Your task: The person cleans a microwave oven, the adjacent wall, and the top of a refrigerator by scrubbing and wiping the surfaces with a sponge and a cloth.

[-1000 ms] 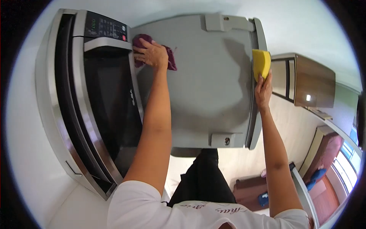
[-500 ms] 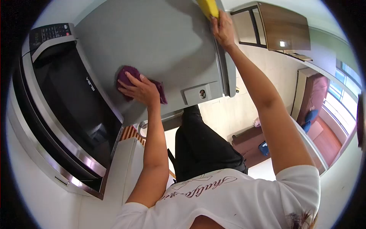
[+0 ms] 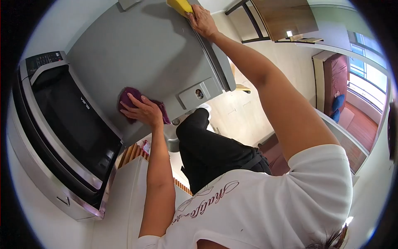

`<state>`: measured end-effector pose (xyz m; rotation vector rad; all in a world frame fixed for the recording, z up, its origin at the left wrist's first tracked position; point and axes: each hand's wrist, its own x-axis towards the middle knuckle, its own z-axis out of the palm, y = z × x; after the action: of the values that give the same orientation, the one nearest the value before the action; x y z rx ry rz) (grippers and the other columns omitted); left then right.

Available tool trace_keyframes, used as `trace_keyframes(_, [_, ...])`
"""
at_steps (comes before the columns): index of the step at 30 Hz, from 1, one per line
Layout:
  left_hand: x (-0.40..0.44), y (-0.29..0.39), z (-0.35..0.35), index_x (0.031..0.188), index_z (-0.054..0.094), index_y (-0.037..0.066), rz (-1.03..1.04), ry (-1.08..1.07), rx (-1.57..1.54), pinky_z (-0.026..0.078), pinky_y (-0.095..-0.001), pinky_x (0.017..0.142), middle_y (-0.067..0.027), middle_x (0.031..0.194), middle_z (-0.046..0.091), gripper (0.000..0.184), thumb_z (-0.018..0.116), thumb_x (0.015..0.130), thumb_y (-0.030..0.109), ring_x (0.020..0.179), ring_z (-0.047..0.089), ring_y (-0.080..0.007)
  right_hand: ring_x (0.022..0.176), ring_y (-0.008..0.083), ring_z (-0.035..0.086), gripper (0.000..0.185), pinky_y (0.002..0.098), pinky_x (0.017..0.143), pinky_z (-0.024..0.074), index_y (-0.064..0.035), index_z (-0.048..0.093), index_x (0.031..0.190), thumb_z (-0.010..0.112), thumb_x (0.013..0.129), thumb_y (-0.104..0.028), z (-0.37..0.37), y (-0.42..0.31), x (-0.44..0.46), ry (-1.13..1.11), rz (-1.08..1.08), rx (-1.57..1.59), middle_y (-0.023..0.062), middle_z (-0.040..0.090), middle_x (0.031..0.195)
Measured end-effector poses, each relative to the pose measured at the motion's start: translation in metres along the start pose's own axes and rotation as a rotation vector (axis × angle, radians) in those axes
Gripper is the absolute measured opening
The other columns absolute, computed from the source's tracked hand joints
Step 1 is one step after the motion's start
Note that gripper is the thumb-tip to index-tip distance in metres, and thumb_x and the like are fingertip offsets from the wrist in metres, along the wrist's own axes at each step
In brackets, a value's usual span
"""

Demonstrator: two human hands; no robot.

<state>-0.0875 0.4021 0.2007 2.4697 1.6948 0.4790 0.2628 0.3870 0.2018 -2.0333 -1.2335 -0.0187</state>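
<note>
My left hand (image 3: pixel 144 111) lies with fingers spread over a bunched purple cloth (image 3: pixel 129 94), pressing it onto a broad grey surface (image 3: pixel 124 45) that looks like the top of a refrigerator. Part of the cloth sticks out beside the wrist. At the far right edge of this surface, my right hand (image 3: pixel 203 21) is closed around a smooth yellow object (image 3: pixel 180 6). The frame cuts off part of that object, so its kind is unclear. A small recessed panel with a round fitting (image 3: pixel 199 93) sits at the near corner.
A black and silver microwave (image 3: pixel 74 112) stands close along the left side of the grey surface. White cabinetry (image 3: pixel 120 186) is below it. To the right are a brown wooden panel on a dark frame (image 3: pixel 286 18), a pale floor (image 3: pixel 240 112) and a maroon sofa (image 3: pixel 335 79).
The view has shifted, so the grey surface and both hands appear further left. My left hand stays on the purple cloth, and my right hand keeps hold of the yellow object.
</note>
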Motion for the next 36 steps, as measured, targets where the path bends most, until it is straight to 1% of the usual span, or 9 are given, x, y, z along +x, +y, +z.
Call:
trace_keyframes(6, [0.000, -0.002, -0.003, 0.141, 0.031, 0.011, -0.017, 0.002, 0.019, 0.021, -0.0656, 0.102, -0.0299, 0.144, 0.019, 0.049, 0.037, 0.097, 0.030, 0.128, 0.019, -0.0581, 0.114, 0.0315, 0.050, 0.035, 0.0441, 0.095, 0.0347, -0.0036, 0.045, 0.122, 0.047, 0.093, -0.023, -0.003, -0.003, 0.001, -0.061, 0.038, -0.028, 0.0175, 0.057, 0.114])
trace_keyframes(11, [0.004, -0.005, -0.006, 0.141, 0.031, 0.011, 0.017, -0.014, -0.007, 0.019, -0.0671, 0.102, -0.0296, 0.145, 0.019, 0.050, 0.041, 0.096, 0.028, 0.129, 0.018, -0.0592, 0.114, 0.0345, 0.049, 0.037, 0.0455, 0.097, 0.0336, -0.0030, 0.044, 0.124, 0.046, 0.093, -0.023, -0.002, -0.005, 0.003, -0.051, 0.013, -0.019, 0.0189, 0.056, 0.116])
trace_keyframes(14, [0.002, -0.008, -0.003, 0.144, 0.025, 0.013, 0.003, -0.045, -0.003, 0.016, -0.0675, 0.103, -0.0296, 0.146, 0.016, 0.051, 0.035, 0.098, 0.032, 0.131, 0.013, -0.0574, 0.111, 0.0371, 0.050, 0.037, 0.0476, 0.094, 0.0366, -0.0032, 0.044, 0.124, 0.045, 0.094, -0.024, -0.005, -0.012, 0.004, -0.104, 0.065, -0.042, 0.0207, 0.056, 0.115])
trace_keyframes(17, [0.001, -0.010, -0.003, 0.144, 0.026, 0.013, 0.009, -0.043, 0.008, 0.016, -0.0674, 0.103, -0.0297, 0.146, 0.016, 0.052, 0.036, 0.097, 0.032, 0.132, 0.013, -0.0575, 0.109, 0.0399, 0.051, 0.037, 0.0485, 0.091, 0.0401, -0.0026, 0.044, 0.124, 0.044, 0.095, -0.024, -0.005, -0.008, 0.002, -0.116, 0.051, -0.077, 0.0227, 0.055, 0.115])
trace_keyframes(19, [0.003, -0.011, -0.003, 0.144, 0.027, 0.013, 0.034, -0.027, -0.009, 0.016, -0.0674, 0.103, -0.0287, 0.146, 0.016, 0.051, 0.038, 0.097, 0.030, 0.132, 0.013, -0.0567, 0.108, 0.0413, 0.052, 0.037, 0.0482, 0.089, 0.0424, -0.0012, 0.044, 0.124, 0.042, 0.096, -0.025, -0.002, -0.008, 0.000, -0.132, 0.134, -0.125, 0.0237, 0.054, 0.116])
trace_keyframes(25, [-0.001, -0.016, -0.004, 0.144, 0.028, 0.013, -0.025, -0.100, -0.040, 0.012, -0.0660, 0.105, -0.0269, 0.148, 0.015, 0.052, 0.040, 0.096, 0.029, 0.134, 0.010, -0.0540, 0.106, 0.0422, 0.052, 0.038, 0.0467, 0.090, 0.0424, -0.0013, 0.043, 0.124, 0.043, 0.097, -0.028, 0.003, -0.008, 0.000, -0.114, 0.138, -0.179, 0.0238, 0.054, 0.112])
trace_keyframes(28, [0.003, -0.013, -0.003, 0.144, 0.029, 0.013, -0.062, -0.121, -0.049, 0.012, -0.0661, 0.105, -0.0259, 0.148, 0.013, 0.053, 0.042, 0.095, 0.028, 0.135, 0.008, -0.0528, 0.104, 0.0400, 0.054, 0.038, 0.0468, 0.087, 0.0433, -0.0024, 0.042, 0.124, 0.041, 0.098, -0.029, -0.001, -0.006, 0.002, -0.198, 0.144, -0.252, 0.0221, 0.055, 0.112])
trace_keyframes(31, [0.001, -0.015, -0.002, 0.141, 0.035, 0.010, -0.058, -0.147, -0.059, 0.014, -0.0667, 0.105, -0.0265, 0.148, 0.014, 0.052, 0.046, 0.093, 0.025, 0.135, 0.009, -0.0526, 0.101, 0.0332, 0.056, 0.038, 0.0453, 0.086, 0.0445, -0.0047, 0.043, 0.124, 0.038, 0.100, -0.032, 0.002, -0.009, 0.000, -0.210, 0.192, -0.197, 0.0184, 0.055, 0.108])
trace_keyframes(36, [0.000, -0.016, -0.002, 0.140, 0.037, 0.007, -0.058, -0.125, -0.079, 0.014, -0.0679, 0.103, -0.0285, 0.147, 0.016, 0.051, 0.046, 0.092, 0.025, 0.134, 0.010, -0.0540, 0.095, 0.0340, 0.055, 0.038, 0.0445, 0.083, 0.0438, -0.0047, 0.042, 0.122, 0.034, 0.100, -0.035, 0.008, -0.010, -0.001, -0.129, 0.094, -0.294, 0.0190, 0.054, 0.103])
